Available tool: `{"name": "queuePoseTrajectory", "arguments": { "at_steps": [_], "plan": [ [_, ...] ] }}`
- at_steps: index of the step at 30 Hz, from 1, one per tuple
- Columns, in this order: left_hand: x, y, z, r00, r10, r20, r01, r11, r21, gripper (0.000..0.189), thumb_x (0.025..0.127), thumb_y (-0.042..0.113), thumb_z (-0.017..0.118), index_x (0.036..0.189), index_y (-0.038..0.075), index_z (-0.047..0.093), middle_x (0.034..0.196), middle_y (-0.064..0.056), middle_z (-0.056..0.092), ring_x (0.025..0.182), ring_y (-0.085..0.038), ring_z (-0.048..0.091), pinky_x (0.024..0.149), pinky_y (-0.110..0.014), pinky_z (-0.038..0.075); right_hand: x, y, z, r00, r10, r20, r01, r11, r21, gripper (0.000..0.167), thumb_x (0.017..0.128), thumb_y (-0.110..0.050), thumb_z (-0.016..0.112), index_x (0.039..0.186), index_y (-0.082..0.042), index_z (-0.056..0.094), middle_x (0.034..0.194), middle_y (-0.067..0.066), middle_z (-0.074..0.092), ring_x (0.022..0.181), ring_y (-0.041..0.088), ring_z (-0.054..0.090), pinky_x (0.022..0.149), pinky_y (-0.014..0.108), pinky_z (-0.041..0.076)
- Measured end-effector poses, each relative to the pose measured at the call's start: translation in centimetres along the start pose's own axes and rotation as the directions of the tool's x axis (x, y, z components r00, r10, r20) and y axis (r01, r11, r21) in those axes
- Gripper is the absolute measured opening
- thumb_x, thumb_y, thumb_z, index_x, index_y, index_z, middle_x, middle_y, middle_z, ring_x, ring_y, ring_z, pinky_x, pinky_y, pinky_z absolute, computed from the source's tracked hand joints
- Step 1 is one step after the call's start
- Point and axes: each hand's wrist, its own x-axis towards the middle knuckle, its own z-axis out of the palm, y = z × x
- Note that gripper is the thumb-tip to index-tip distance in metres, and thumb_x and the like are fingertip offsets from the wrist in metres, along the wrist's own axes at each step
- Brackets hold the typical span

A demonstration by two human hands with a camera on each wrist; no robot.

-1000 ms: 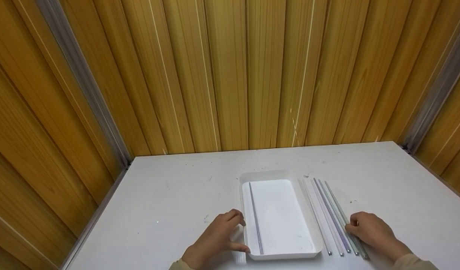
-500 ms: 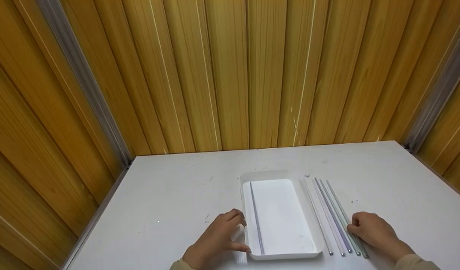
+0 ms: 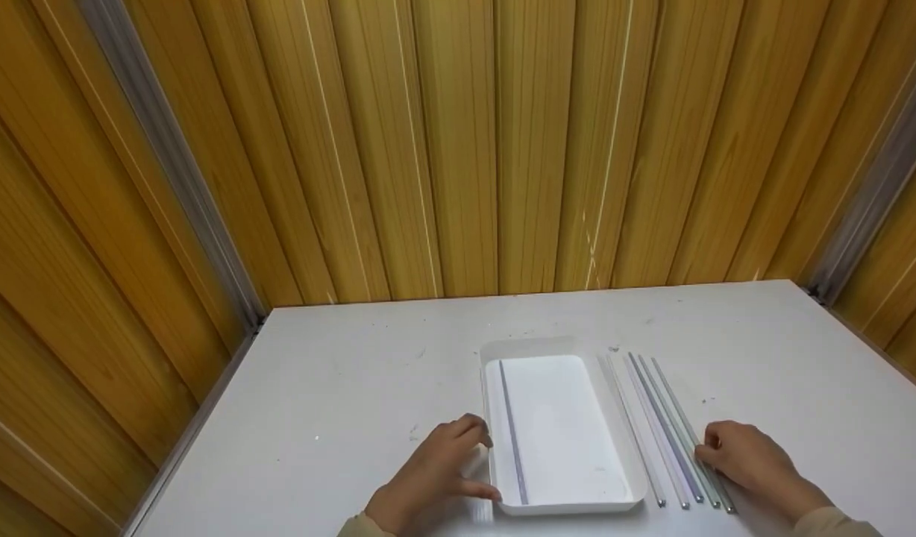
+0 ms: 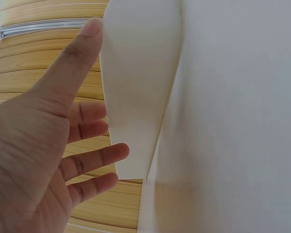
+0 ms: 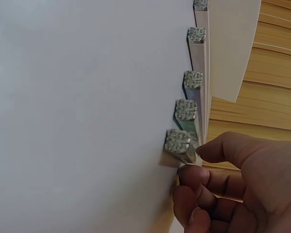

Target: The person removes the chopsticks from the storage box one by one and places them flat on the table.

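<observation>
A shallow white tray [image 3: 570, 509] stands near the front of the table, with one purplish chopstick [image 3: 513, 432] lying lengthwise along its left side. My left hand [image 3: 437, 464] rests against the tray's left wall; in the left wrist view the thumb touches the wall's edge and the fingers are spread loosely. Right of the tray, several metallic chopsticks lie side by side, one of them purple [image 3: 664, 426]. My right hand [image 3: 749, 459] pinches the rightmost, greenish chopstick [image 3: 678, 406] near its front end. Its square, patterned end [image 5: 178, 141] shows in the right wrist view.
The white table [image 3: 368, 373] carries small marks and specks. Wood-patterned panels [image 3: 458, 149] enclose it at the back and both sides, with grey metal posts [image 3: 182, 164] at the corners.
</observation>
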Motion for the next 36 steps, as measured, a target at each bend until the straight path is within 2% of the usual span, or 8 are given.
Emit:
{"name": "queuePoseTrajectory", "arguments": {
  "at_steps": [8, 18, 30, 36],
  "plan": [
    [0.0, -0.1, 0.0, 0.999, 0.041, -0.034, -0.041, 0.999, -0.003, 0.058, 0.069, 0.056, 0.074, 0.103, 0.012, 0.059, 0.114, -0.001, 0.059, 0.097, -0.013, 0.059, 0.088, -0.026, 0.053, 0.0, -0.3, -0.4, 1.0, -0.008, -0.001, 0.008, 1.0, -0.005, 0.019, 0.088, -0.023, 0.058, 0.076, -0.009, 0.057, 0.064, -0.001, 0.052, 0.061, 0.015, 0.048, 0.054, 0.027, 0.036],
    [-0.1, -0.1, 0.0, 0.998, 0.03, -0.046, -0.03, 0.999, 0.013, 0.058, 0.066, 0.056, 0.075, 0.102, 0.013, 0.058, 0.113, 0.0, 0.059, 0.096, -0.013, 0.059, 0.088, -0.026, 0.052, -0.2, -0.7, -0.5, 1.0, -0.009, -0.029, 0.009, 1.0, 0.003, 0.017, 0.088, -0.02, 0.057, 0.078, -0.006, 0.059, 0.063, 0.0, 0.053, 0.061, 0.016, 0.049, 0.053, 0.027, 0.038],
    [-0.2, 0.1, -0.1, 1.0, -0.021, -0.007, 0.021, 1.0, -0.012, 0.058, 0.067, 0.056, 0.075, 0.103, 0.013, 0.059, 0.115, 0.0, 0.059, 0.098, -0.013, 0.058, 0.089, -0.028, 0.052, -0.4, -2.5, -0.2, 0.994, -0.058, -0.092, 0.061, 0.998, 0.032, 0.017, 0.09, -0.022, 0.056, 0.079, -0.009, 0.058, 0.064, -0.001, 0.052, 0.059, 0.015, 0.045, 0.05, 0.025, 0.034],
    [-0.2, 0.2, -0.1, 0.998, -0.046, 0.038, 0.047, 0.999, -0.018, 0.058, 0.069, 0.057, 0.073, 0.104, 0.014, 0.059, 0.117, 0.0, 0.058, 0.099, -0.014, 0.058, 0.089, -0.026, 0.052, -0.5, -3.6, 0.0, 0.991, -0.061, -0.119, 0.069, 0.996, 0.064, 0.016, 0.091, -0.021, 0.058, 0.081, -0.009, 0.058, 0.067, -0.001, 0.054, 0.06, 0.015, 0.046, 0.051, 0.025, 0.035]
  ]
}}
